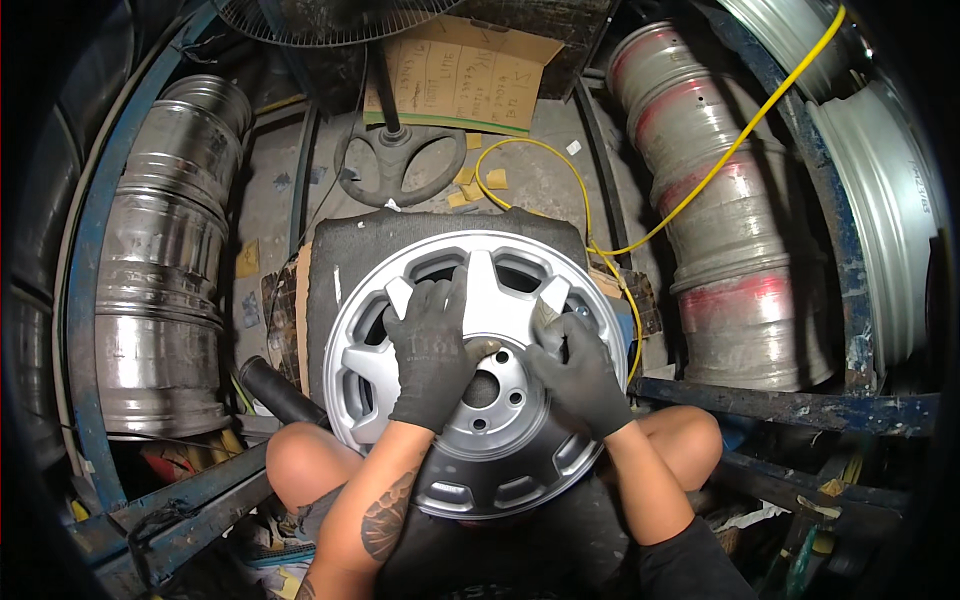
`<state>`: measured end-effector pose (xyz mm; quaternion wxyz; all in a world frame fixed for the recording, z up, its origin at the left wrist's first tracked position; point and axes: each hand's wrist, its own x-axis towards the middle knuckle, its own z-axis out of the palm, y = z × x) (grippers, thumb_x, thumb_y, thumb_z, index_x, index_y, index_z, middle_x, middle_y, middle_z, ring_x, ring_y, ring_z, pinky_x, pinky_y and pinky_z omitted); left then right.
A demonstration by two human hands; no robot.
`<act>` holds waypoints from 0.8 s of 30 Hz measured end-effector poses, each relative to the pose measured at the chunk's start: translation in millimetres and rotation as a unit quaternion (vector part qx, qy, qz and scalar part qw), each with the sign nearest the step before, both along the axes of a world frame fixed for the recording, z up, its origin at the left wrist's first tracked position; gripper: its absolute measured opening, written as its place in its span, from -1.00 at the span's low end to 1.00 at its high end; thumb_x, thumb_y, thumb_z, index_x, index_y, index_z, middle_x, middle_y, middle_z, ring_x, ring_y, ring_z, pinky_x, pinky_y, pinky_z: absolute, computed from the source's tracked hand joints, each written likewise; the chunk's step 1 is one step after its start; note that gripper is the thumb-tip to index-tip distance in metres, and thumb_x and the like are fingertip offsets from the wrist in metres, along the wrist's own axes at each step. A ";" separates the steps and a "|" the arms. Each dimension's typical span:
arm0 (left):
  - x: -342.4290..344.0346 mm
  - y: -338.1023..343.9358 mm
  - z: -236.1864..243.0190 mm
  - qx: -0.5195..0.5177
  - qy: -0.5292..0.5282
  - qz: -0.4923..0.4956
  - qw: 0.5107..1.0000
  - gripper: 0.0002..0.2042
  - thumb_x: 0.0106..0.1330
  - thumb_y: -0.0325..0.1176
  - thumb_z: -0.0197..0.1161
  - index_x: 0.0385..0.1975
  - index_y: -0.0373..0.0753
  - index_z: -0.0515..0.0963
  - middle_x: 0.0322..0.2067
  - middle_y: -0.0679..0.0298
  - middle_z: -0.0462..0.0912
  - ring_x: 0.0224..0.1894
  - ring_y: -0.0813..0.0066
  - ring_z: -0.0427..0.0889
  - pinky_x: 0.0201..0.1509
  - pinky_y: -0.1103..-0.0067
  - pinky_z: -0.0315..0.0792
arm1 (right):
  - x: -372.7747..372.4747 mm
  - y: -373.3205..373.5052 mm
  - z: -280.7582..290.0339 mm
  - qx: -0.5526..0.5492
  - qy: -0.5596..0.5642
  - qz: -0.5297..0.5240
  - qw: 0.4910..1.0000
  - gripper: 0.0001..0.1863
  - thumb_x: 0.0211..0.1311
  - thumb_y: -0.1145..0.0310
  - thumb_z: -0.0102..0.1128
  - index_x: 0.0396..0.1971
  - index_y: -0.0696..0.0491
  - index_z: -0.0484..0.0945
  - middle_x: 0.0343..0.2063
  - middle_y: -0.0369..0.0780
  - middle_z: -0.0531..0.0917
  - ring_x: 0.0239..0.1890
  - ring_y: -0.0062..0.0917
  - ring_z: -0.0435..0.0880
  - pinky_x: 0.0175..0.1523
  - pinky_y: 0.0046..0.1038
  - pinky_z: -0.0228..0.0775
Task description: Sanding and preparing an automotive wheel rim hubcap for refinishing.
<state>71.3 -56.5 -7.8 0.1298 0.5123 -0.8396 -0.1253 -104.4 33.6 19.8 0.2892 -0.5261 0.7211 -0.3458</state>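
Note:
A silver alloy wheel (pixel 478 265) lies face up on a dark mat (pixel 350 235) between my bare knees. My left hand (pixel 430 350), in a dark glove with a worn, pale thumb tip, rests spread over the upper-left spokes, its thumb reaching toward the centre hole and bolt holes. My gloved right hand (pixel 580 365) is closed around a small greyish-olive piece (pixel 548 315), possibly a pad, at the upper-right spoke; its exact shape is mostly hidden by the fingers.
Stacked metal rims stand left (pixel 165 260) and right (pixel 745 320) within blue metal frames (pixel 855 380). Beyond the mat lie a steering-wheel-like part (pixel 355 165), cardboard (pixel 460 70) and yellow scraps (pixel 468 176). A yellow hose (pixel 590 230) loops on the right; a fan guard (pixel 330 25) is above.

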 end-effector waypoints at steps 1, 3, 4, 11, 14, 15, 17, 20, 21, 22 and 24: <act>1.0 -0.4 -0.6 0.002 0.006 -0.001 1.000 0.03 -0.17 0.08 0.59 0.40 -0.19 0.32 0.10 0.24 0.54 0.25 0.23 0.45 0.25 -0.06 0.23 | 3.7 -0.6 -3.4 0.001 -0.001 0.001 1.000 -0.74 0.20 0.32 0.33 -0.18 0.12 0.55 -0.30 -0.05 0.59 -0.23 -0.14 0.62 -0.06 -0.16 0.45; -1.2 -0.4 -0.4 0.007 0.016 -0.003 1.000 0.04 -0.17 0.07 0.59 0.40 -0.19 0.32 0.10 0.24 0.54 0.26 0.23 0.44 0.25 -0.06 0.23 | 9.1 0.1 -7.3 -0.094 0.099 0.041 0.990 -0.75 0.23 0.33 0.28 -0.13 0.08 0.57 -0.34 -0.07 0.56 -0.23 -0.09 0.60 -0.08 -0.12 0.44; -2.6 -0.7 0.5 0.008 0.023 -0.004 1.000 0.04 -0.17 0.06 0.60 0.40 -0.20 0.32 0.10 0.24 0.54 0.26 0.23 0.44 0.25 -0.05 0.23 | 10.8 -2.9 -5.4 -0.072 0.166 0.068 0.981 -0.68 0.24 0.35 0.23 0.00 0.01 0.57 -0.32 -0.12 0.57 -0.22 -0.16 0.62 -0.11 -0.14 0.44; -1.8 -0.5 2.6 0.049 -0.006 -0.009 0.999 0.00 -0.05 0.06 0.56 0.45 -0.12 0.27 0.20 0.26 0.49 0.29 0.30 0.41 0.24 -0.03 0.23 | 14.4 -1.8 -5.8 -0.049 0.317 0.134 0.938 -0.53 0.13 0.38 0.31 0.10 -0.10 0.62 -0.46 -0.23 0.60 -0.40 -0.28 0.64 -0.29 -0.21 0.47; 4.3 -2.0 -3.5 0.015 0.010 -0.007 1.000 0.00 -0.05 0.07 0.55 0.44 -0.16 0.27 0.15 0.26 0.50 0.29 0.27 0.41 0.23 -0.01 0.23 | 20.5 -10.7 -2.6 -0.038 0.344 0.164 0.924 -0.45 0.12 0.40 0.28 0.20 -0.08 0.55 -0.47 -0.23 0.61 -0.44 -0.31 0.64 -0.32 -0.23 0.46; 5.7 -4.0 -1.8 0.013 0.019 -0.009 1.000 0.01 -0.06 0.07 0.54 0.44 -0.21 0.27 0.15 0.24 0.50 0.30 0.23 0.41 0.19 0.02 0.26 | 22.3 -11.2 -2.1 -0.030 0.376 0.169 0.911 -0.43 0.12 0.40 0.28 0.22 -0.07 0.53 -0.47 -0.23 0.61 -0.45 -0.32 0.64 -0.34 -0.24 0.46; 4.4 0.3 3.0 0.043 0.010 -0.005 0.999 -0.01 -0.04 0.08 0.52 0.44 -0.21 0.28 0.14 0.23 0.50 0.31 0.22 0.40 0.20 0.03 0.26 | 19.3 -5.3 0.4 -0.035 0.367 0.171 0.914 -0.45 0.13 0.40 0.27 0.20 -0.05 0.54 -0.50 -0.24 0.61 -0.49 -0.33 0.65 -0.38 -0.26 0.45; -2.6 2.8 0.0 -0.002 -0.006 -0.007 1.000 0.00 -0.02 0.13 0.50 0.44 -0.19 0.28 0.10 0.21 0.54 0.30 0.18 0.41 0.27 -0.01 0.23 | 22.1 -0.8 -1.0 -0.042 0.359 0.147 0.921 -0.45 0.16 0.48 0.14 0.22 0.00 0.49 -0.45 -0.26 0.65 -0.46 -0.37 0.68 -0.37 -0.27 0.43; -1.7 3.2 -2.8 0.001 -0.006 -0.008 1.000 0.00 -0.02 0.13 0.50 0.44 -0.19 0.28 0.10 0.21 0.54 0.30 0.18 0.41 0.27 -0.01 0.23 | 23.5 -8.2 -9.5 -0.051 0.364 0.166 0.915 -0.49 0.18 0.47 0.13 0.20 0.01 0.51 -0.46 -0.25 0.64 -0.46 -0.38 0.68 -0.34 -0.27 0.43; 0.6 3.2 -5.5 -0.002 -0.009 -0.006 1.000 0.00 -0.01 0.14 0.49 0.45 -0.18 0.26 0.11 0.21 0.53 0.31 0.18 0.41 0.30 -0.04 0.21 | 21.5 -7.6 -4.3 -0.044 0.356 0.180 0.916 -0.49 0.18 0.47 0.12 0.19 0.02 0.50 -0.45 -0.24 0.63 -0.44 -0.39 0.68 -0.33 -0.27 0.43; 4.7 -0.8 -3.7 0.018 -0.004 -0.001 1.000 -0.01 0.01 0.16 0.48 0.45 -0.18 0.27 0.15 0.19 0.53 0.33 0.15 0.39 0.35 -0.11 0.16 | 21.7 -7.8 2.8 -0.039 0.348 0.186 0.918 -0.50 0.18 0.46 0.11 0.18 0.03 0.50 -0.44 -0.24 0.63 -0.42 -0.40 0.68 -0.31 -0.27 0.43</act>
